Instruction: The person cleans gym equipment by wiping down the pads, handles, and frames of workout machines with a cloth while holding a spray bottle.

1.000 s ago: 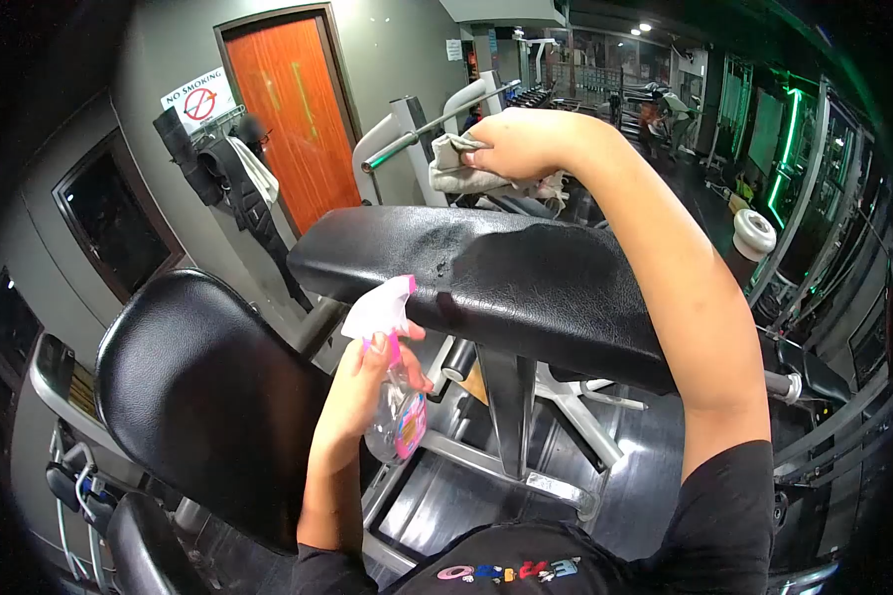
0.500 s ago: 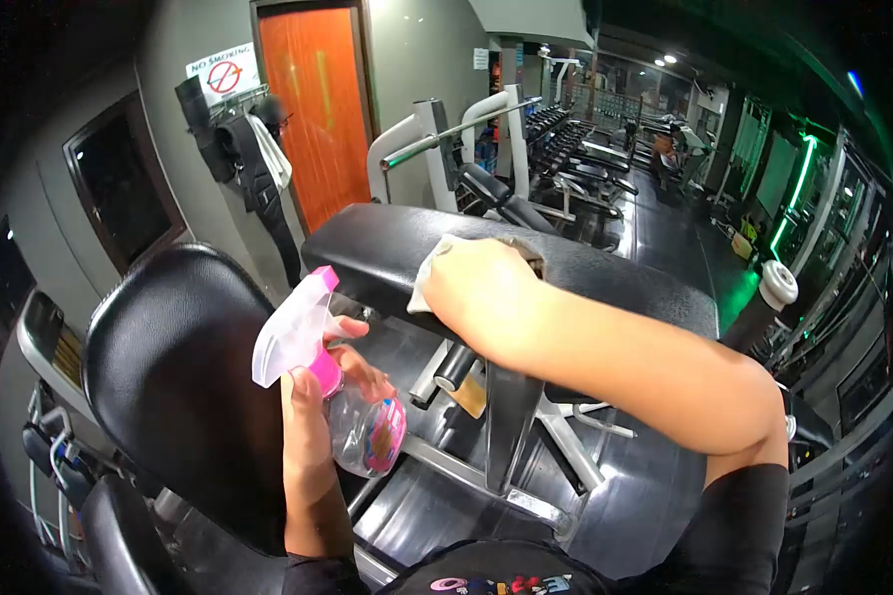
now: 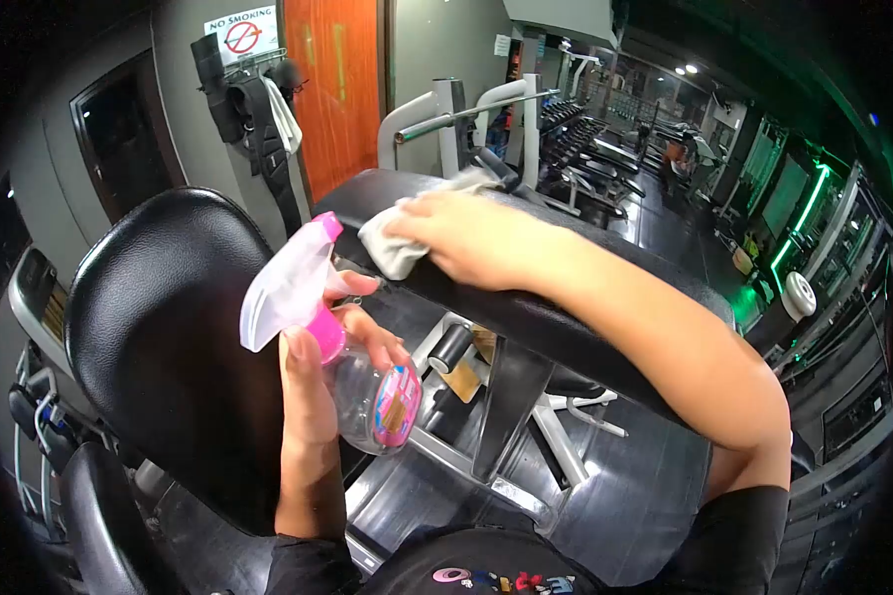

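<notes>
Crumpled cloth (image 3: 399,250) shifted leftward | padded black cushion (image 3: 526,319) | clear plastic spray bottle (image 3: 355,399)

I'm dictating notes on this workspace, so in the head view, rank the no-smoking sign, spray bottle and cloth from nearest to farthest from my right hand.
1. Cloth: in your right hand, over the black cushion.
2. Spray bottle: in your left hand, toward your body.
3. No-smoking sign: upper left, on the wall in the background.
</notes>
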Demonstrator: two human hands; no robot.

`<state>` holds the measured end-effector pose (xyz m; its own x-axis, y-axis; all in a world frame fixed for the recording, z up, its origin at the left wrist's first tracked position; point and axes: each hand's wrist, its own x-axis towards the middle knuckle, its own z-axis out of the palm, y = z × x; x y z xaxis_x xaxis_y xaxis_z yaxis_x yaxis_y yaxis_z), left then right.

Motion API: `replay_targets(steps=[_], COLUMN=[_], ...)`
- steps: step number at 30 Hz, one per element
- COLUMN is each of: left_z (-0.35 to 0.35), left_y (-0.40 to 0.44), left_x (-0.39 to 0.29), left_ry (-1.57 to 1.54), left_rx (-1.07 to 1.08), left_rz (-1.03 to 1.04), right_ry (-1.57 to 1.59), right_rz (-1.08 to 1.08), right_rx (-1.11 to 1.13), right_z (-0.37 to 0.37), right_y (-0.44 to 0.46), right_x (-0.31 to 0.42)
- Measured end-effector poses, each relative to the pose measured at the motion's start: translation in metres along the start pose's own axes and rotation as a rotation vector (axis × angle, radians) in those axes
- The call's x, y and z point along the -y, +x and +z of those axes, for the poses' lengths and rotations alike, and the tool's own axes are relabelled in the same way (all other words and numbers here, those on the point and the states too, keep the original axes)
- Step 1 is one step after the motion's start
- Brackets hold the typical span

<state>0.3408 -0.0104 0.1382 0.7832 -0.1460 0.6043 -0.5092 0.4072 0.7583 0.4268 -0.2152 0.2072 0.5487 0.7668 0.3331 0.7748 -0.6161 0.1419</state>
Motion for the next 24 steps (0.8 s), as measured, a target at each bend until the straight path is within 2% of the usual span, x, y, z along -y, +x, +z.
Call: replay_targets(steps=[1,5,7,8,9,11,15,16,17,19,24], left_z=[0.000,-0.002,-0.001,-0.002,-0.002,-0.002,-0.004,-0.003,-0.003,-0.002,0.000], left_y=[-0.001,-0.003,-0.003,-0.003,-0.003,-0.003,-0.002,-0.001,-0.002,-0.002,-0.004], left_x=[0.000,0.000,-0.001,0.000,0.001,0.002,0.005,0.005,0.005,0.006,0.004], left_ry=[-0.006,-0.018,0.007,-0.008,-0.009,0.040,0.003,0.007,0.011,-0.008,-0.009], left_rx=[0.006,0.028,0.020,0.026,0.030,0.051,0.065,0.077,0.090,0.094,0.117], left_rz=[-0.001,0.010,0.030,0.021,0.026,0.032,0.025,0.027,0.026,0.020,0.022], right_ry=[-0.046,-0.072,-0.375,-0.361,-0.395,-0.624,-0.561,-0.283,-0.280,-0.135,-0.203], right_rz=[-0.033,-0.037,-0.011,0.037,0.043,-0.077,-0.084,0.016,0.021,0.232,0.467], right_rx=[-0.065,-0.022,0.081,0.125,-0.096,0.012,0.146,0.079,0.081,0.120,0.233], right_z=[0.007,0.005,0.002,0.000,0.029,0.009,-0.015,-0.024,-0.035,-0.060,-0.060], right_y=[0.000,-0.018,-0.021,-0.021,-0.025,-0.045,-0.072,-0.070,-0.074,-0.086,-0.067], right_x=[0.008,0.025,0.046,0.056,0.053,0.077,0.075,0.061,0.047,0.019,-0.035])
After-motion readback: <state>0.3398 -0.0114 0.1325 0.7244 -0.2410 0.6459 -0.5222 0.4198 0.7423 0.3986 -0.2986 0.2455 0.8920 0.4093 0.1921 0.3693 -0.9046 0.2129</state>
